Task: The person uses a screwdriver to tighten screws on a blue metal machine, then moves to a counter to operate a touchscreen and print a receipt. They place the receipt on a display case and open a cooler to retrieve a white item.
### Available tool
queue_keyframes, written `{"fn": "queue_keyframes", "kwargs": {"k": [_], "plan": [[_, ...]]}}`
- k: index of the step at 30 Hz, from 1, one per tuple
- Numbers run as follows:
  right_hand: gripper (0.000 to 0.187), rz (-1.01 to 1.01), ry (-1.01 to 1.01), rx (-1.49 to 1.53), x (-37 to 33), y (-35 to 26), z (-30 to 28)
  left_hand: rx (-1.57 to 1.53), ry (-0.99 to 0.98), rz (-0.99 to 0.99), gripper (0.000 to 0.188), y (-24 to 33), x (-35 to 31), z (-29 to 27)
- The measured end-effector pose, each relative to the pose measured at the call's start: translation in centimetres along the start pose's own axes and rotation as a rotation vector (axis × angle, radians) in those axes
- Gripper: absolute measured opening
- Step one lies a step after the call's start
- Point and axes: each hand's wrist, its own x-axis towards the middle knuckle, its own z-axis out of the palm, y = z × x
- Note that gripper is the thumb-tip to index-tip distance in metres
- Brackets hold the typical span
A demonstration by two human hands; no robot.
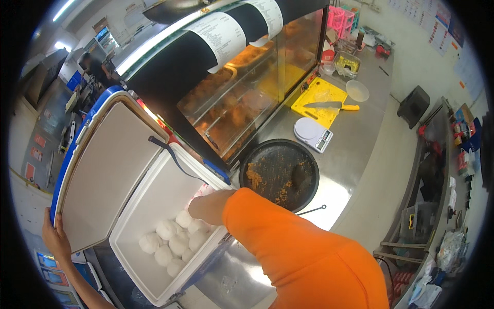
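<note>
My left hand (56,240) grips the edge of a raised cooler lid (110,165), white inside with a blue rim. Below the lid, the white cooler box (135,219) stands open, with several round white bundles (177,241) piled inside. My right arm, in an orange sleeve, reaches across into the box's far right part. Of my right hand (198,207) only the back near the wrist shows, beside the bundles; its fingers are hidden. A pink and white patterned piece (202,190) lies right by that hand. A dark strap (172,157) hangs over the box's rim.
A lit glass display cabinet (231,98) rises behind the cooler. On the steel counter are a dark round pan (280,175) with brown crumbs, a white kitchen scale (312,133), and a yellow cutting board (321,98) bearing a knife (332,105). Shelving (429,190) stands to the right.
</note>
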Motion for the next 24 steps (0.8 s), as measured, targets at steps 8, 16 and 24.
{"fn": "queue_keyframes", "kwargs": {"k": [8,16,24], "plan": [[0.039,-0.023,-0.086,-0.033,0.3,-1.0,-2.6,-0.057,0.012,-0.005,0.057,0.3,0.3,0.1],[0.038,-0.016,-0.142,-0.06,0.6,-1.7,-3.0,-0.021,0.073,-0.005,0.059,-0.5,0.9,1.5],[0.037,-0.009,-0.165,-0.064,1.0,-2.3,-3.3,0.037,0.092,0.018,0.058,-0.7,1.2,1.4]]}}
